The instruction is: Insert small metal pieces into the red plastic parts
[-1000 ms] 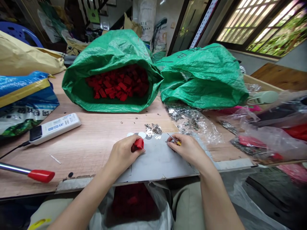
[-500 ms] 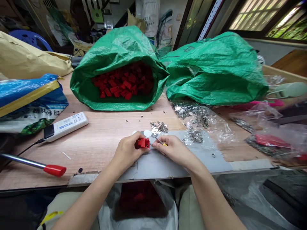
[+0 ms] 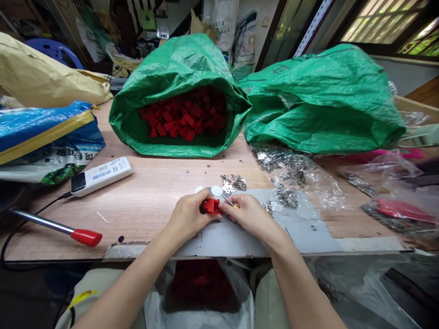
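Observation:
My left hand point(image 3: 190, 212) is closed round a small red plastic block point(image 3: 211, 206) with a hollow end that faces right. My right hand point(image 3: 248, 211) is closed in a pinch, its fingertips touching that end. A thin metal-shafted tool point(image 3: 227, 199) with a yellow handle point(image 3: 235, 206) is held in it, the shaft slanting up to the left. Whether the fingertips also pinch a small metal part is hidden. Both hands are over a grey sheet point(image 3: 233, 237) at the table edge. Small metal pieces point(image 3: 233, 183) lie in a pile just beyond them.
A green sack point(image 3: 178, 59) holding many red blocks point(image 3: 185, 114) lies open behind; another green sack point(image 3: 318, 100) is beside it. Plastic bags of metal parts point(image 3: 288, 196) lie right. A white power strip point(image 3: 103, 176) and red-tipped lever point(image 3: 85, 237) are left. Below is a bag of red pieces point(image 3: 202, 283).
My right fingertips have come up against the open end of the red block; a small metal tip seen between them before is now hidden. The view has shifted slightly.

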Available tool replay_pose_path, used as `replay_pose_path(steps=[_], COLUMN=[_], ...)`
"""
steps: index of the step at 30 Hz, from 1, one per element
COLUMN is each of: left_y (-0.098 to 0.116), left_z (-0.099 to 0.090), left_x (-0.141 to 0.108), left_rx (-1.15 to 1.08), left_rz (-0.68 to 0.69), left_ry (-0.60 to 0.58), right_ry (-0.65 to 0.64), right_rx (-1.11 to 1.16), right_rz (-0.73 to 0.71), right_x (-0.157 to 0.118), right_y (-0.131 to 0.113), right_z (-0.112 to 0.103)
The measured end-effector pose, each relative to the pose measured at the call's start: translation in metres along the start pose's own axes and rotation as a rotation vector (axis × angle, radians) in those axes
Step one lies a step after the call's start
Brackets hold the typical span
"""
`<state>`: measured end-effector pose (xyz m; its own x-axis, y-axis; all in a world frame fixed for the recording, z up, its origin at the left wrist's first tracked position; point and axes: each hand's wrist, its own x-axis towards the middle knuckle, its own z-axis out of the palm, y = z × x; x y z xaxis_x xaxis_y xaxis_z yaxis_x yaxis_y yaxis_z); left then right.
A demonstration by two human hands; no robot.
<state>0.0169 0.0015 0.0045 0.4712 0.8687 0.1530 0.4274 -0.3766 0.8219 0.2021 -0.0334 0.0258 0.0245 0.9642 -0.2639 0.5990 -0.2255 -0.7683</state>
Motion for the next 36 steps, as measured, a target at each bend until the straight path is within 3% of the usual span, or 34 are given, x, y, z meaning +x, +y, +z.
replay_pose_path(steps=[7, 12, 18, 24, 36], left_y=[-0.001, -0.001, -0.002, -0.005, -0.002], left_z=[0.002, 0.001, 0.000, 0.000, 0.000], left_x=[-0.001, -0.001, -0.002, -0.001, -0.003], left_rx=[0.010, 0.007, 0.023, 0.073, 0.137], left_rz=[0.005, 0.011, 0.034, 0.076, 0.077], left_ry=[0.006, 0.002, 0.018, 0.006, -0.002], right_ry=[-0.079, -0.046, -0.069, -0.262, -0.164], right_rx=[0.087, 0.050, 0.133, 0.176, 0.088], right_rz=[0.018, 0.035, -0.081, -0.064, -0.104], right_x=[-0.001, 0.000, -0.009, -0.018, -0.017], right_y=[0.001, -0.002, 0.007, 0.016, 0.011], right_z=[-0.003, 0.000, -0.014, -0.029, -0.020])
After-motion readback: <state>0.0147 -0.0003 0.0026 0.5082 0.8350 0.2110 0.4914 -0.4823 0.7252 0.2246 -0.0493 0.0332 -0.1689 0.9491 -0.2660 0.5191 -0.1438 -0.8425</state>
